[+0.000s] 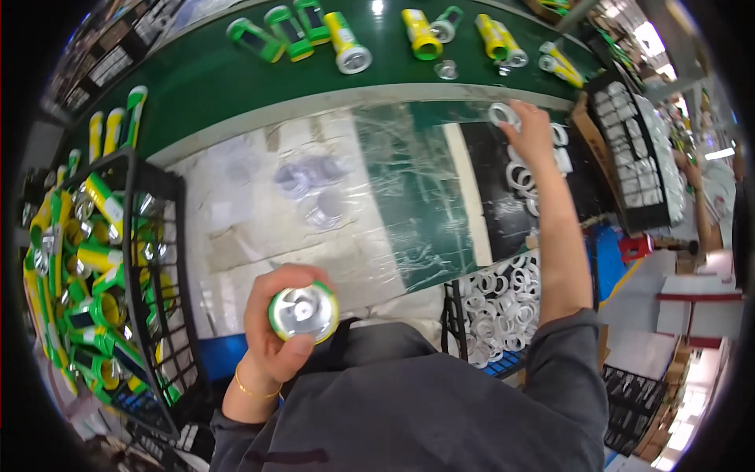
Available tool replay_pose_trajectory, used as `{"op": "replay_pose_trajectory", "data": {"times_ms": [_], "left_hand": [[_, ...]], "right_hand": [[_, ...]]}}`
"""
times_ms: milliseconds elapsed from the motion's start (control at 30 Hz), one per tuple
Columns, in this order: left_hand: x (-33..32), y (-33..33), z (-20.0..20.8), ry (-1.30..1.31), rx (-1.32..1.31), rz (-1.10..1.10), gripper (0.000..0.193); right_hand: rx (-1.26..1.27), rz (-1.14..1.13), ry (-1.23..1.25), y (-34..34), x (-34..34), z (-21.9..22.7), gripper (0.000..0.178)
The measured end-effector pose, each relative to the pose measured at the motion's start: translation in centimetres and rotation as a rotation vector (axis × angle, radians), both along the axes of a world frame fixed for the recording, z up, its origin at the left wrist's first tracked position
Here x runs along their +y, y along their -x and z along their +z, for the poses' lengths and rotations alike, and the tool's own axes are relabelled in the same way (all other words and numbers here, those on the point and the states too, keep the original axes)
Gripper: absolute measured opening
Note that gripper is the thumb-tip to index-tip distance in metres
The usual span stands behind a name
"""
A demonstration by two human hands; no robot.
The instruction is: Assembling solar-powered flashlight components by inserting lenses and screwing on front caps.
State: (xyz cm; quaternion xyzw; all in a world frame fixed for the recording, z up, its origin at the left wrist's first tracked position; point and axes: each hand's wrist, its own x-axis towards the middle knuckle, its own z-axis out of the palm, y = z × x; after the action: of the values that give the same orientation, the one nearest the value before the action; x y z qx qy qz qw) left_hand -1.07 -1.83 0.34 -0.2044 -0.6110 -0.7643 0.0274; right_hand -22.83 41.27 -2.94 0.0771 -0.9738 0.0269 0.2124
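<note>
A torch (304, 313) is being held above the near edge of the desk (425, 212), toward its left side, with the silvery reflector end facing up and green and yellow showing around the rim. Its body is being wrapped by the left hand (259, 329): the fingers are curling around the far side, and the thumb is pressing at the near rim. By the right hand (533, 134), a white ring (494, 115) is being pinched, as it appears, between thumb and fingertips near the far edge of the desk; whether it is being held clear of the surface cannot be told. More white rings (517, 175) are lying just beside that hand on a black mat (489, 161), and clear discs (324, 209) are resting on the pale covering to the left.

Judging by looks, a light, stiff, smooth plastic shell is being gripped, likely somewhat slippery, so it is best being held around the widened head, below the rim. The bright reflector is probably easily being smudged or scratched, so fingertips should be staying off it. The ring is seemingly light and fairly stiff; it is best being taken by its outer edge, without squeezing.
</note>
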Motion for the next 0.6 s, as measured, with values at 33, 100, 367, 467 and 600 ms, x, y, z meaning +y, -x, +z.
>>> {"op": "replay_pose_trajectory", "data": {"times_ms": [33, 100, 367, 467, 600], "left_hand": [[0.4, -0.1, 0.2, 0.021, -0.054, 0.014, 0.053], [0.6, 0.2, 0.0, 0.018, -0.083, 0.012, 0.060], [-0.5, 0.7, -0.3, 0.011, 0.021, -0.031, 0.062], [-0.7, 0.9, -0.7, -0.092, 0.051, -0.144, 0.056], [-1.0, 0.3, -0.6, -0.092, 0.022, -0.093, 0.059]], "right_hand": [[-0.027, 0.002, -0.143, 0.9, 0.4, 0.0, 0.045], [-0.197, 0.036, -0.270, 2.5, 1.4, -0.3, 0.050], [-0.826, 0.132, 1.037, -5.9, -11.7, 0.7, 0.042], [-0.529, 0.243, 0.190, -9.6, -15.3, -1.4, 0.026], [-0.384, 0.150, 0.033, -10.8, -17.6, 0.7, 0.037]]}}
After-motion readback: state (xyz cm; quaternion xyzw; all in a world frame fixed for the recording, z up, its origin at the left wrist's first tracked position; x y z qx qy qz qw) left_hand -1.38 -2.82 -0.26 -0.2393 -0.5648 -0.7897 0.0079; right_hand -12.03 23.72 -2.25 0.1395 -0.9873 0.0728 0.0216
